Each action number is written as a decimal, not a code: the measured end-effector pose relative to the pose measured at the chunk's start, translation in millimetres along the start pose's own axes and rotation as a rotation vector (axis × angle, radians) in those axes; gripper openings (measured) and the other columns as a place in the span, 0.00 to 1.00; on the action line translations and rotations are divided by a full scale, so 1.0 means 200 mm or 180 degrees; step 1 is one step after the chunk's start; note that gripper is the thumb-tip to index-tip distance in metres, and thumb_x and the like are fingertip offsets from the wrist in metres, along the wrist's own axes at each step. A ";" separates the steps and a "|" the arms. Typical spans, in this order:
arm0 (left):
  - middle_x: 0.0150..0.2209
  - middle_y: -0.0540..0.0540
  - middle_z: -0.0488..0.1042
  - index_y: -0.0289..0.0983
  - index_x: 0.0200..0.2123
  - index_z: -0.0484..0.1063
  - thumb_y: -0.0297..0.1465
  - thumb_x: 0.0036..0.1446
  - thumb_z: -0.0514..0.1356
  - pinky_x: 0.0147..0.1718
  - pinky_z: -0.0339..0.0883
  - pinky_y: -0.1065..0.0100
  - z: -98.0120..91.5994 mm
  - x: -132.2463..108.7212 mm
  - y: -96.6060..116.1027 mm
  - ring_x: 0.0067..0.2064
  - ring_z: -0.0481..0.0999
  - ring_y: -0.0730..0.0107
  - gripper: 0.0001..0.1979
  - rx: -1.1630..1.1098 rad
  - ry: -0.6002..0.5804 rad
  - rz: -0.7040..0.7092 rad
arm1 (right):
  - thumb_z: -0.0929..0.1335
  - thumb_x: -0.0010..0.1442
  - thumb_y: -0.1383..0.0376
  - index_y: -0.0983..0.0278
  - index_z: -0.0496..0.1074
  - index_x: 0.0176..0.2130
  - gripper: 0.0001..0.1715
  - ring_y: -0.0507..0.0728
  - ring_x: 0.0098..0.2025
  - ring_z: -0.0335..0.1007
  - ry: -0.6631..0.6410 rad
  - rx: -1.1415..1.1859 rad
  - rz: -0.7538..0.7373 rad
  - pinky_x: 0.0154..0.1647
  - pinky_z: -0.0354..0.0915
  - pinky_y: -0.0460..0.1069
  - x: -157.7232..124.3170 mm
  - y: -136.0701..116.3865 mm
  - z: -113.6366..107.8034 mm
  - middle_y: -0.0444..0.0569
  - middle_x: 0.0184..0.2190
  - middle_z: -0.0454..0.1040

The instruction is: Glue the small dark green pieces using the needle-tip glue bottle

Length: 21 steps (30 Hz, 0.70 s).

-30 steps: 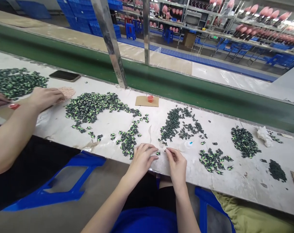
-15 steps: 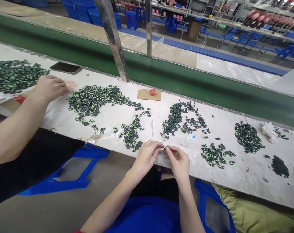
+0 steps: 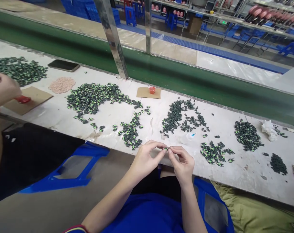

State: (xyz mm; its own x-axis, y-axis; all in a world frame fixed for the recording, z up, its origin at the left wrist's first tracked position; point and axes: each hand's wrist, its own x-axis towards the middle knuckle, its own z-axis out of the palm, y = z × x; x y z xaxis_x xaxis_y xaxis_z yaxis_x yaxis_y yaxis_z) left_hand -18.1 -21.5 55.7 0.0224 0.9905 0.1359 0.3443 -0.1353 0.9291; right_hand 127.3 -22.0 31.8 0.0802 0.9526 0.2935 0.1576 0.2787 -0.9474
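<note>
My left hand [image 3: 147, 158] and my right hand [image 3: 183, 161] meet at the near edge of the white worktable [image 3: 234, 174], fingertips pinched together on one small dark green piece [image 3: 166, 148]. Just beyond them lie a heap of green-and-black pieces [image 3: 131, 132], a darker heap [image 3: 178, 118] and a small clear glue bottle with a blue tip [image 3: 190, 136]. Another cluster of pieces [image 3: 214, 153] lies right of my right hand.
A co-worker's hand [image 3: 2, 89] hovers at far left by a cardboard sheet [image 3: 32, 98] with a red cap [image 3: 23, 99], pink bits [image 3: 61, 84] and a phone [image 3: 63, 65]. A second red cup on cardboard [image 3: 150, 91], a green conveyor [image 3: 185, 84], a steel post [image 3: 111, 38] and blue stools [image 3: 71, 174] surround me.
My hands lifted off the table toward me and joined on one small piece. The co-worker's hand drew back left from the pink bits, uncovering them and the cardboard.
</note>
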 end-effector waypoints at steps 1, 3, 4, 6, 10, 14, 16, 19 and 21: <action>0.34 0.46 0.80 0.38 0.33 0.77 0.27 0.53 0.61 0.41 0.72 0.66 0.00 0.00 0.01 0.38 0.79 0.65 0.05 -0.0022 -0.0025 -0.0026 | 0.71 0.56 0.66 0.61 0.77 0.30 0.03 0.56 0.33 0.76 -0.0010 -0.0053 -0.0067 0.35 0.73 0.51 0.00 -0.01 -0.01 0.48 0.29 0.79; 0.34 0.46 0.79 0.38 0.33 0.77 0.27 0.53 0.60 0.41 0.72 0.66 -0.01 0.00 0.02 0.38 0.78 0.65 0.05 -0.0053 -0.0098 -0.0052 | 0.71 0.55 0.67 0.61 0.77 0.32 0.02 0.55 0.32 0.76 -0.0030 -0.0149 -0.0136 0.34 0.73 0.51 0.00 -0.02 -0.03 0.48 0.29 0.79; 0.34 0.46 0.79 0.38 0.33 0.77 0.28 0.53 0.60 0.42 0.72 0.67 -0.01 0.00 0.03 0.39 0.78 0.66 0.05 -0.0067 -0.0139 -0.0052 | 0.71 0.54 0.67 0.61 0.77 0.35 0.05 0.55 0.31 0.76 -0.0062 -0.0178 -0.0133 0.34 0.73 0.50 0.01 -0.02 -0.04 0.47 0.29 0.79; 0.34 0.46 0.79 0.38 0.33 0.76 0.28 0.53 0.60 0.41 0.72 0.67 -0.02 0.00 0.04 0.39 0.78 0.66 0.05 -0.0085 -0.0247 -0.0028 | 0.71 0.53 0.67 0.61 0.76 0.41 0.12 0.54 0.30 0.76 -0.0177 -0.0188 -0.0083 0.35 0.74 0.51 0.01 -0.03 -0.05 0.47 0.30 0.79; 0.34 0.47 0.78 0.39 0.34 0.76 0.28 0.53 0.60 0.41 0.71 0.68 -0.04 0.01 0.05 0.39 0.77 0.66 0.05 -0.0046 -0.0498 0.0066 | 0.71 0.53 0.67 0.61 0.73 0.46 0.19 0.54 0.30 0.76 -0.0467 -0.0086 -0.0007 0.36 0.75 0.51 0.02 -0.05 -0.09 0.46 0.30 0.79; 0.34 0.47 0.78 0.39 0.33 0.75 0.28 0.53 0.60 0.40 0.70 0.68 -0.04 0.01 0.06 0.38 0.77 0.66 0.05 0.0006 -0.0596 0.0113 | 0.72 0.51 0.65 0.61 0.73 0.43 0.17 0.54 0.29 0.76 -0.0502 0.0085 0.0176 0.34 0.74 0.49 0.02 -0.04 -0.09 0.46 0.27 0.78; 0.34 0.47 0.77 0.39 0.33 0.75 0.27 0.52 0.60 0.40 0.70 0.68 -0.04 0.01 0.06 0.38 0.76 0.66 0.05 0.0039 -0.0600 0.0145 | 0.73 0.50 0.64 0.61 0.73 0.40 0.15 0.54 0.29 0.76 -0.0426 0.0214 0.0294 0.32 0.74 0.48 0.01 -0.01 -0.08 0.45 0.26 0.78; 0.33 0.47 0.77 0.39 0.33 0.75 0.27 0.53 0.59 0.39 0.70 0.68 -0.04 0.00 0.07 0.38 0.76 0.66 0.05 0.0145 -0.0585 0.0214 | 0.73 0.51 0.61 0.61 0.72 0.38 0.14 0.53 0.28 0.75 -0.0320 0.0412 0.0423 0.31 0.73 0.48 -0.02 0.04 -0.06 0.45 0.25 0.76; 0.33 0.47 0.77 0.39 0.33 0.75 0.27 0.54 0.59 0.39 0.70 0.67 -0.03 -0.01 0.07 0.38 0.75 0.65 0.06 0.0218 -0.0560 0.0245 | 0.73 0.50 0.59 0.61 0.72 0.38 0.15 0.54 0.27 0.74 -0.0287 0.0468 0.0469 0.31 0.73 0.48 -0.02 0.07 -0.06 0.45 0.24 0.76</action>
State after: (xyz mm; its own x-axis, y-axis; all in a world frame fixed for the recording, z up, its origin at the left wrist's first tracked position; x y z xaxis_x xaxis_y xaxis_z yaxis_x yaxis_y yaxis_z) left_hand -18.7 -25.8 69.8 0.2127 0.9673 0.1379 0.3983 -0.2147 0.8918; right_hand 141.5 -23.8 19.0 0.0023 0.9895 0.1443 0.0051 0.1443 -0.9895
